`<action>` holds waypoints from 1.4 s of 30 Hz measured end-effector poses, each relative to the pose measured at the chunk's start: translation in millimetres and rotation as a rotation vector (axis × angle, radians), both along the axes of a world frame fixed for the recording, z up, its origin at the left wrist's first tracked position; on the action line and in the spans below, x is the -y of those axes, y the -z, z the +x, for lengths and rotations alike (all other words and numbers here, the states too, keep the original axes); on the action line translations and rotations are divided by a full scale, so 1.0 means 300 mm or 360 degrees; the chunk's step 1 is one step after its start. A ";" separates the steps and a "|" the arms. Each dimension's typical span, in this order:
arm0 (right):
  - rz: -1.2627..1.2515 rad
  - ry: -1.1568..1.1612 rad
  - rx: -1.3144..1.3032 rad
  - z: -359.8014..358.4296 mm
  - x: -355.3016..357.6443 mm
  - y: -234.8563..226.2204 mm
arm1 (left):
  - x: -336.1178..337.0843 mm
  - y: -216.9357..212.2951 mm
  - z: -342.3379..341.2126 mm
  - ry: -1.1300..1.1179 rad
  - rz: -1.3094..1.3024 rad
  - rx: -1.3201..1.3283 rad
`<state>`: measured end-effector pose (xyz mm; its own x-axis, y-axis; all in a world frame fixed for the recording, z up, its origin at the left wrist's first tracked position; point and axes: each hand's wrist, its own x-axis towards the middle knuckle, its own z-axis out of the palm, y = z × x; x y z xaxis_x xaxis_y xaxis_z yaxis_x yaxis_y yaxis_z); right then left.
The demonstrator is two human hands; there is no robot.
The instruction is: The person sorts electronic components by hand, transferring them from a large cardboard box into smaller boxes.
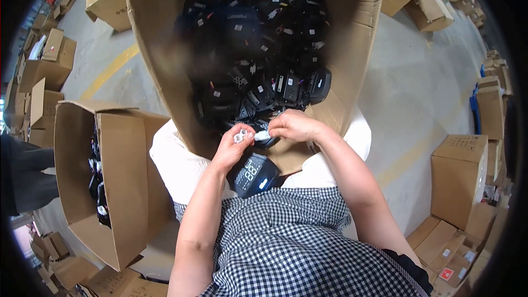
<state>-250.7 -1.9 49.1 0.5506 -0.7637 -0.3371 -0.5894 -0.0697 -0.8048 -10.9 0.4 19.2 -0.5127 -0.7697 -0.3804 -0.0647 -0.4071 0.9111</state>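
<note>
In front of my body, both hands are together at the near edge of a large cardboard box (352,71). My left hand (234,146) is closed around a small white piece (238,137) that looks crumpled or jagged; its kind is unclear. Facing it, my right hand (294,126) pinches a small white cylinder-like piece (260,136), whose other end reaches the left fingers. Just below the hands, a black digital clock (253,176) with a printed display lies tilted on my lap. Many similar black devices (289,88) with cables fill the box beyond.
To the left stands an open cardboard box (124,187) with dark and white items inside. A person's dark-clothed leg (33,176) is beside it. Closed cartons (459,176) stand at the right, with more boxes along both sides. Yellow lines (113,71) mark the grey floor.
</note>
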 end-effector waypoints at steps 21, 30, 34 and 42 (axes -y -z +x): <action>0.0314 0.1221 0.0161 0.112 -0.213 0.452 | -0.121 -0.983 0.616 -0.1375 -0.1771 -0.0520; 0.1032 0.1579 0.0514 0.110 -0.152 0.566 | -0.033 -0.706 1.207 -0.1905 -0.1718 0.1268; 0.0863 0.1947 0.0589 0.132 -0.136 0.622 | -0.081 -0.440 1.246 -0.1297 -0.1158 0.2204; 0.0671 0.2072 0.0853 0.109 -0.115 0.637 | -0.085 -0.570 1.133 -0.1008 -0.1031 0.2563</action>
<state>-217.9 32.6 -142.1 -0.3058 -0.7071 -0.6375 0.3179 0.5553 -0.7685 329.1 26.0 190.2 0.3916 -0.8861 0.2481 -0.9197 -0.3685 0.1353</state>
